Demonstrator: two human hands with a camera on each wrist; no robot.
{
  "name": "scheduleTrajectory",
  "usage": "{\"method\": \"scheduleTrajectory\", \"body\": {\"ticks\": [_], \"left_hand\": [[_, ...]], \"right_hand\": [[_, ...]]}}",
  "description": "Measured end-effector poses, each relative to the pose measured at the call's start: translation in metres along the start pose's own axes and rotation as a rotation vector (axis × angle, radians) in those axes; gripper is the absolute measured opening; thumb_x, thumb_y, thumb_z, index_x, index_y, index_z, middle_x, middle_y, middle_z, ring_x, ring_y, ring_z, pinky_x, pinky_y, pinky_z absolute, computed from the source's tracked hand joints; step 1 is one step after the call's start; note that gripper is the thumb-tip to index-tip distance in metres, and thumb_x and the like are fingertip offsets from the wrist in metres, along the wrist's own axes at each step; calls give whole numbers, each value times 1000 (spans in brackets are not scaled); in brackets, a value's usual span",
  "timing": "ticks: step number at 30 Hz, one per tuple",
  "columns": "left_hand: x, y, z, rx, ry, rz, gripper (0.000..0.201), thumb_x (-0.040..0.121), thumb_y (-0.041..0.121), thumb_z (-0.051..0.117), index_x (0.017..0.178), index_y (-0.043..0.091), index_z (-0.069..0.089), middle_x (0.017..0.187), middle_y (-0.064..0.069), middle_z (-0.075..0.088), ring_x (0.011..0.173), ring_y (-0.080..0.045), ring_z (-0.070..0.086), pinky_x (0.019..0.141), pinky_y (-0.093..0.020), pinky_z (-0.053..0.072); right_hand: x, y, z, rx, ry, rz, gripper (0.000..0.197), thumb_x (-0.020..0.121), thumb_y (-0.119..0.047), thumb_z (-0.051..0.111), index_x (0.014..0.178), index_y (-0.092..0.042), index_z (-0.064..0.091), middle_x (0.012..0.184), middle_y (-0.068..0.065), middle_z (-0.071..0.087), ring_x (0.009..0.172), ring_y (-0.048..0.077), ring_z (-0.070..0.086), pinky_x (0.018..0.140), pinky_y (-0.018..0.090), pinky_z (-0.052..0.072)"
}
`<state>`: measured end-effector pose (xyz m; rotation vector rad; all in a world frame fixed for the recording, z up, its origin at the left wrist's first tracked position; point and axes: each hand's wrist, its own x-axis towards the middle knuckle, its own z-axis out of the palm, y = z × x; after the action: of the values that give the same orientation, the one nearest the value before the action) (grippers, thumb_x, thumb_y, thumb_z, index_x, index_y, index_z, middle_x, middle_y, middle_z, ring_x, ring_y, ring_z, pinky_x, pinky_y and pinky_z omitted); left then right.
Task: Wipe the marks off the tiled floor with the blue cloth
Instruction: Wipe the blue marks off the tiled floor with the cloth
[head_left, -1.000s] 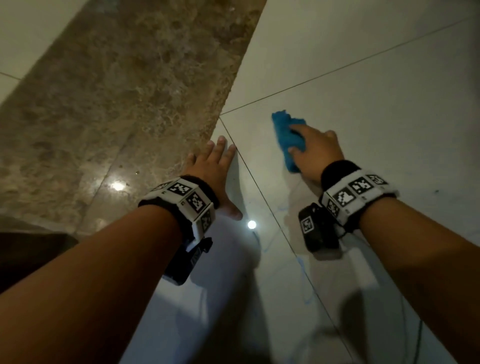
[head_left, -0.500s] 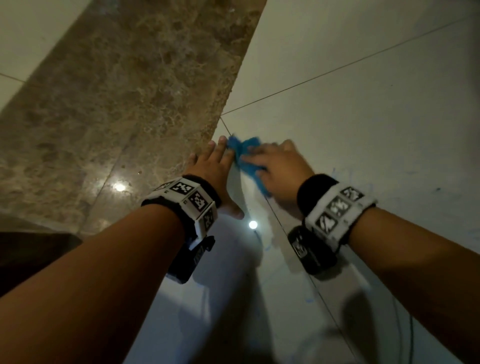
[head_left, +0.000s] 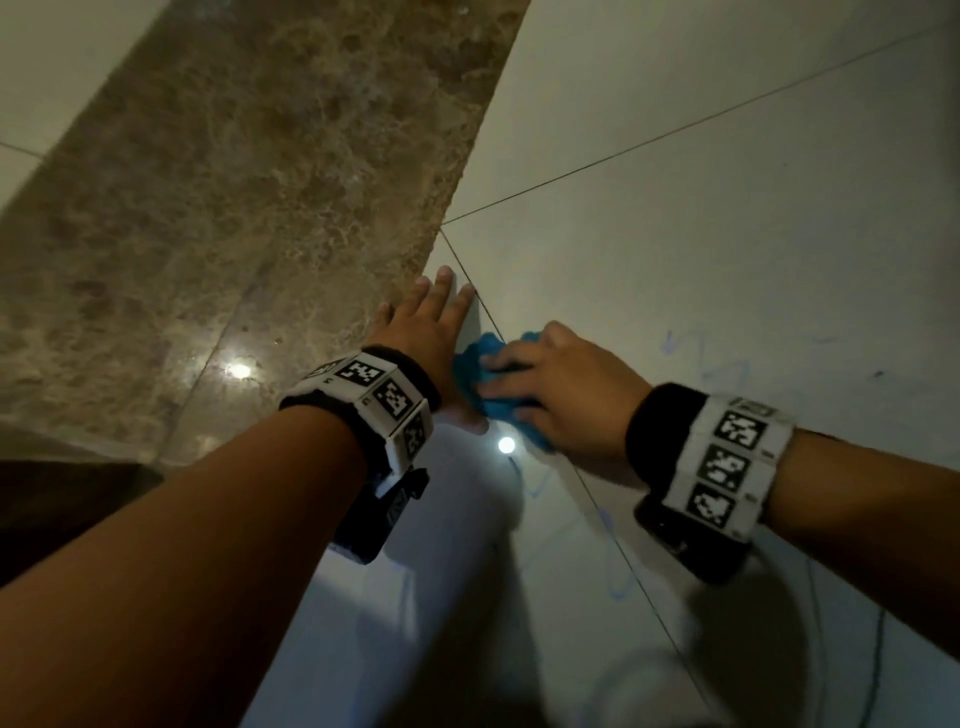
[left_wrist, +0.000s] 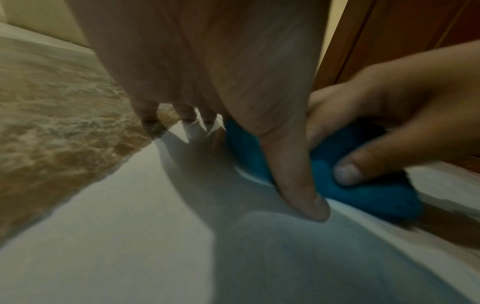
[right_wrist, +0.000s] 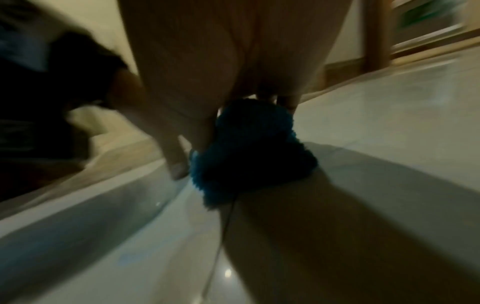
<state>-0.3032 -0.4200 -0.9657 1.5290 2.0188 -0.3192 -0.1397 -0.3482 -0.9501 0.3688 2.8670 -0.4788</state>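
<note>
blue cloth now against left hand

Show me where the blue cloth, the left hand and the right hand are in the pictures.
blue cloth (head_left: 470, 364): head view, on the bunched part left of the fingers.
left hand (head_left: 423, 332): head view, on the back of the hand, flat on the floor.
right hand (head_left: 574, 387): head view, on the back of the hand gripping the cloth.

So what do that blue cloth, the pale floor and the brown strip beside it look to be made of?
The blue cloth looks like fluffy microfibre or terry: a fuzzy pile shows in the right wrist view. The pale floor looks like glazed ceramic or porcelain tile: thin joint lines and a lamp reflection show on it. The brown strip looks like polished marble or a marble-look tile, veined and glossy; which one cannot be told.
</note>
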Motion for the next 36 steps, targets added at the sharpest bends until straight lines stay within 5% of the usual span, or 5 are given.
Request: {"method": "scheduleTrajectory", "body": {"ticks": [7,13,19,25,36], "left_hand": [[-2,-2,1,-10,10,2,142,57,66,79,151,22,-17,159,-1,-24,147,-24,-15,119,-47,1],[-1,-1,1,-14,4,6,141,58,65,79,151,22,-18,158,-2,-25,147,-25,-15,118,-46,1],[-2,-1,0,-11,4,0,142,58,64,80,151,22,-19,158,-1,-25,147,-24,-16,118,-46,0],[1,-1,1,-3,-8,-4,142,58,65,80,151,23,-19,158,-2,-26,147,-25,-16,118,-46,1],[0,-2,2,-2,8,0,143,57,65,80,151,22,-20,158,-2,-25,147,-25,-15,119,-47,2]], "right_hand": [[5,85,-6,163,232,650,41,95,-21,48,134,-32,47,145,-1,40,119,32,34,100,26,22],[-7,28,4,-6,57,114,44,92,-28,51,134,-40,45,145,-15,38,112,24,38,95,31,31],[1,94,-3,265,303,722,41,93,-21,51,133,-30,50,144,1,42,122,32,38,96,20,20],[1,15,6,59,73,167,43,92,-25,51,132,-40,47,145,-16,37,110,23,37,98,29,29],[7,35,6,46,118,277,47,90,-19,51,132,-40,48,144,-9,40,111,28,37,98,32,32]]}}
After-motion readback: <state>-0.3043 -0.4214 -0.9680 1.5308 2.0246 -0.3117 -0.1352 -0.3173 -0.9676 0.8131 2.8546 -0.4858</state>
